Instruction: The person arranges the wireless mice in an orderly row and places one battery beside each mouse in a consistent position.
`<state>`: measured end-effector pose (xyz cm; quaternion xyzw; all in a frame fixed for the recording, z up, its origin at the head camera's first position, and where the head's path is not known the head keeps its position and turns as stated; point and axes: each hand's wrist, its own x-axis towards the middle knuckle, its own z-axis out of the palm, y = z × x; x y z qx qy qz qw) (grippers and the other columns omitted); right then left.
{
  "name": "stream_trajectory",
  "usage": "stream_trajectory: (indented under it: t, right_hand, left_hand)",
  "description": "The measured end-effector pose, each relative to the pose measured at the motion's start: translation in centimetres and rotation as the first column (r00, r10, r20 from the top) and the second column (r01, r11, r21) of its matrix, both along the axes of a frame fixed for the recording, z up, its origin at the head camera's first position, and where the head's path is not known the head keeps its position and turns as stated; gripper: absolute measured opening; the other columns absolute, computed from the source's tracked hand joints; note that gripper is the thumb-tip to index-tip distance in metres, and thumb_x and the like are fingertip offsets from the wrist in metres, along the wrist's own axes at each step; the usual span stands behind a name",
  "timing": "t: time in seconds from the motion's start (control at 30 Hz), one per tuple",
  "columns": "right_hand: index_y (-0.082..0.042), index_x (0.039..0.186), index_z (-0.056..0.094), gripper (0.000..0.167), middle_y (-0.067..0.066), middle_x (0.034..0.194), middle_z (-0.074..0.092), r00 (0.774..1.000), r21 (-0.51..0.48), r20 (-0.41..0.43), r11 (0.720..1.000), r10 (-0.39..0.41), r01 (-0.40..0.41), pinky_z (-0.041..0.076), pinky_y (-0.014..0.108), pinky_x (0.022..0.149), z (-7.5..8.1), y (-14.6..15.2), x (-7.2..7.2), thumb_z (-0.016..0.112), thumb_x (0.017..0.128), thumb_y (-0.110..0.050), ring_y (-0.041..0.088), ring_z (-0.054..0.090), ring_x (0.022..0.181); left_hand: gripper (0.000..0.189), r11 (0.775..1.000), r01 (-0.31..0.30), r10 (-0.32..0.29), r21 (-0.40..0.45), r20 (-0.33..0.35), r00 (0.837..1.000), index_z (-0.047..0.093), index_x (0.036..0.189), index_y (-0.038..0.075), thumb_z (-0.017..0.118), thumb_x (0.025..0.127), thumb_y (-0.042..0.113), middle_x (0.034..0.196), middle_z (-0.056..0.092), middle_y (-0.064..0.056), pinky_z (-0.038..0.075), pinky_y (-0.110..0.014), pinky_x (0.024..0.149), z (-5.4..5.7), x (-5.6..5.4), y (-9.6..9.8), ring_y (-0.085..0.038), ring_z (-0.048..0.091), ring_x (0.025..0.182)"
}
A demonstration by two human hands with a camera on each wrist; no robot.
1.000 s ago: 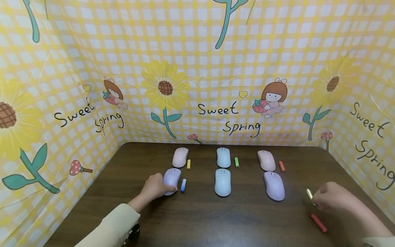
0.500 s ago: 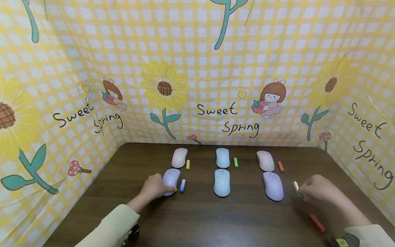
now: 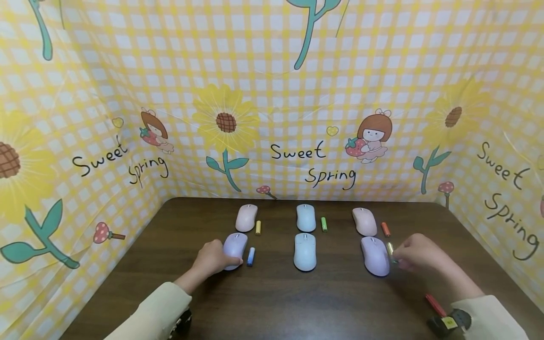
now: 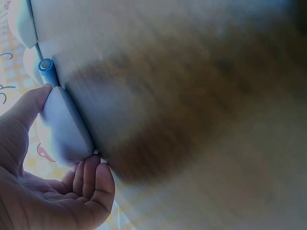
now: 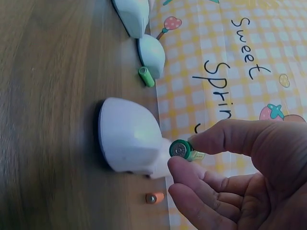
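Observation:
My left hand (image 3: pixel 211 257) grips a lavender computer mouse (image 3: pixel 235 248) at the front left, thumb on one side and fingertips at the other in the left wrist view. A blue battery (image 3: pixel 251 256) stands or lies just right of that mouse, near my thumb (image 4: pixel 33 105). With thumb and fingertips my right hand (image 3: pixel 418 253) pinches a gold battery with a green end (image 5: pixel 180 149). It is held beside the right edge of another lavender mouse (image 3: pixel 376 256). The curled fingers hide part of the battery in the head view.
A light blue mouse (image 3: pixel 305 252) sits front centre. Behind it are pink (image 3: pixel 246 218), blue (image 3: pixel 306 217) and pink (image 3: pixel 364 222) mice, with yellow (image 3: pixel 258 228), green (image 3: pixel 324 224) and orange (image 3: pixel 385 229) batteries beside them. A red battery (image 3: pixel 435 304) lies near my right wrist. Checked cloth surrounds the table.
My right hand has carried the gold and green battery leftward and slightly away from me, up to the right-hand lavender mouse. My left hand has stayed on its mouse.

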<state>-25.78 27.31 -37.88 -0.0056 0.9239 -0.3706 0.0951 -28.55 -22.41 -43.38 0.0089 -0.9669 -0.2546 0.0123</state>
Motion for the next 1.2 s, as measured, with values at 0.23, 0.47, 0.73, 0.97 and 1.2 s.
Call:
stream_trajectory:
  t: [0.23,0.47,0.73,0.97,1.2]
  right_hand:
    - [0.006,0.077,0.068,0.014,0.006,0.063,0.062,1.000,0.003,0.007,1.000,0.002,-0.002,0.053,0.033,0.056,-0.1,-1.0,-0.6,0.066,0.080,-0.007,0.016,0.061,0.058]
    - [0.003,0.071,0.067,0.013,0.004,0.060,0.061,1.000,-0.013,0.002,1.000,0.000,0.000,0.051,0.030,0.054,-0.1,-2.1,-1.1,0.063,0.078,-0.006,0.015,0.059,0.056]
    - [-0.001,0.061,0.062,0.017,0.003,0.059,0.061,1.000,0.002,0.001,1.000,0.000,0.000,0.052,0.030,0.055,-0.5,-3.7,-1.9,0.061,0.077,-0.005,0.014,0.059,0.057]
    - [-0.002,0.059,0.058,0.019,0.005,0.060,0.062,1.000,-0.040,0.008,0.999,0.000,0.000,0.053,0.031,0.055,-0.8,-5.4,-2.6,0.062,0.077,-0.004,0.015,0.061,0.057]
    - [0.005,0.071,0.066,0.012,0.010,0.062,0.065,1.000,-0.108,0.031,0.994,0.005,-0.001,0.055,0.033,0.056,-0.9,-7.0,-3.1,0.064,0.078,-0.005,0.020,0.066,0.060]
  left_hand:
    - [0.056,1.000,-0.001,0.001,-0.003,0.000,1.000,0.057,0.081,-0.005,0.089,0.065,0.038,0.071,0.056,-0.010,0.045,-0.036,0.053,0.0,0.0,0.0,-0.024,0.054,0.061]
    - [0.055,1.000,-0.002,0.002,-0.001,0.005,1.000,0.057,0.081,-0.005,0.088,0.065,0.038,0.071,0.055,-0.011,0.045,-0.037,0.053,0.2,0.1,0.0,-0.024,0.054,0.061]
    - [0.056,1.000,0.001,-0.002,0.004,0.008,1.000,0.057,0.081,-0.005,0.089,0.065,0.038,0.072,0.055,-0.010,0.045,-0.036,0.053,0.1,0.0,0.0,-0.024,0.054,0.062]
    - [0.054,1.000,0.001,-0.001,0.000,0.005,1.000,0.057,0.080,-0.004,0.089,0.065,0.037,0.070,0.055,-0.010,0.044,-0.035,0.052,0.0,0.0,0.0,-0.023,0.053,0.061]
    - [0.055,1.000,0.002,-0.002,-0.005,0.003,1.000,0.057,0.080,-0.004,0.089,0.064,0.039,0.071,0.055,-0.010,0.044,-0.036,0.053,0.1,0.0,0.1,-0.023,0.053,0.061]
